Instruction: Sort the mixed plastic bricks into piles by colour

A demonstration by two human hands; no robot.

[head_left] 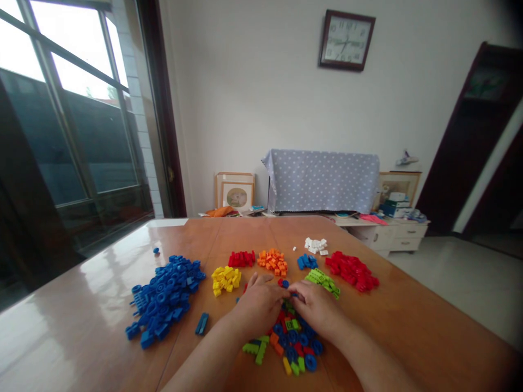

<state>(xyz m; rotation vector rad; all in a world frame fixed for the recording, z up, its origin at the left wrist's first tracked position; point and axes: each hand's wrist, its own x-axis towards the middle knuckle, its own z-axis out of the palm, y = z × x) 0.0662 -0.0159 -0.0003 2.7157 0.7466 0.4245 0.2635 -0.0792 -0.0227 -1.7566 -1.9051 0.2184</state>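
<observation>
Two hands meet: left hand (259, 305), right hand (316, 309), fingers (278, 288) together on mixed brick pile (292, 340).

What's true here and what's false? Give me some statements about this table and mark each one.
The left hand and right hand meet over a mixed pile of bricks. True.

The white bricks form the biggest pile. False: the blue bricks, left of the hands, form the biggest pile.

The red bricks lie in one pile. False: a second red pile lies on the right.

A clock hangs on the wall. True.

The yellow bricks lie left of the orange bricks. True.
</observation>
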